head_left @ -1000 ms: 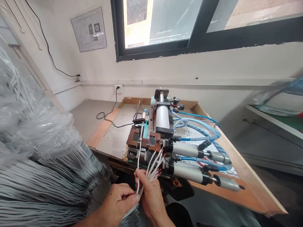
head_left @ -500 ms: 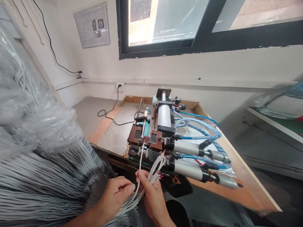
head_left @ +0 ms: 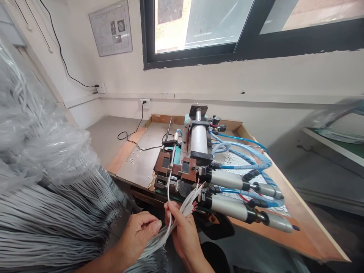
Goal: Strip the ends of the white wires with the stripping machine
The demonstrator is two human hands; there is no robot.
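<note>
A bundle of thin white cables [head_left: 186,206] with red wire ends is gripped in my right hand [head_left: 184,231]. From that hand's fingertips one white cable [head_left: 168,187] rises, slightly bowed, into the jaw area of a pneumatic machine [head_left: 176,170] with brown blocks. My left hand [head_left: 140,233] is closed beside it at the left, thumb against the curled index finger. Whether anything is pinched there is hidden. The lower lengths of the cables run down left, passing close by my left hand.
Silver cylinders [head_left: 229,204] with blue air hoses [head_left: 247,165] stick out to the machine's right. Cut scraps [head_left: 131,160] lie on the wooden-edged bench [head_left: 113,167]. A large mass of grey cables [head_left: 57,223], partly under plastic wrap [head_left: 42,129], hangs at the left.
The single cable now bows more between my right hand and the machine. My left fingertips are slightly farther from it. The view has shifted a little.
</note>
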